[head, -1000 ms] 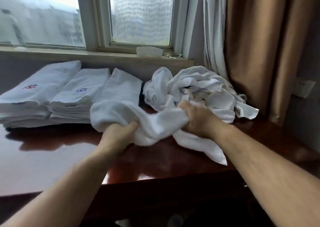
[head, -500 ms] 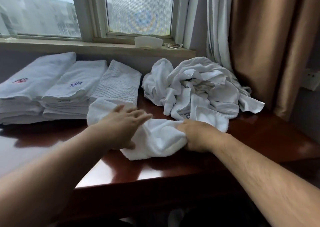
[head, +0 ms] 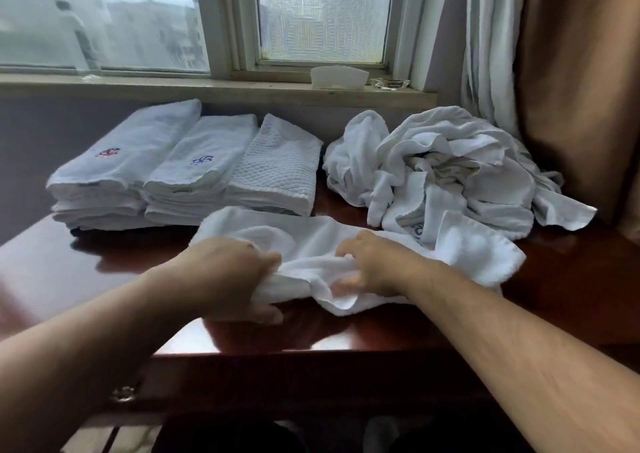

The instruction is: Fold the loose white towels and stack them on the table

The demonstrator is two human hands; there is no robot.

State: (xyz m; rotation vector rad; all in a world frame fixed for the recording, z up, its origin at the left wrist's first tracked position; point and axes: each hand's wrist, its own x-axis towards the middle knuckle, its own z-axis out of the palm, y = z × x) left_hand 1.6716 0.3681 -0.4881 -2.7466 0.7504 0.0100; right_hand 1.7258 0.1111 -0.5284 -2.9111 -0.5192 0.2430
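A loose white towel [head: 311, 241] lies spread across the middle of the dark red table [head: 104, 269]. My left hand [head: 232, 276] grips its near edge, fingers curled into the cloth. My right hand [head: 374, 265] pinches a bunched fold of the same towel just to the right. Behind them on the right sits a crumpled pile of loose white towels [head: 446, 168]. At the back left stand three stacks of folded towels [head: 187, 168], two with small embroidered marks on top.
A window sill [head: 214, 89] runs behind the table with a white container [head: 337, 76] and a glass dish [head: 389, 83] on it. Curtains [head: 561, 71] hang at the right. The table's front edge [head: 311, 355] runs just under my forearms.
My left hand lay flat on the towel before; it has now curled round the near edge. Both hands have drawn close together, and the towel lies spread wider to the right.
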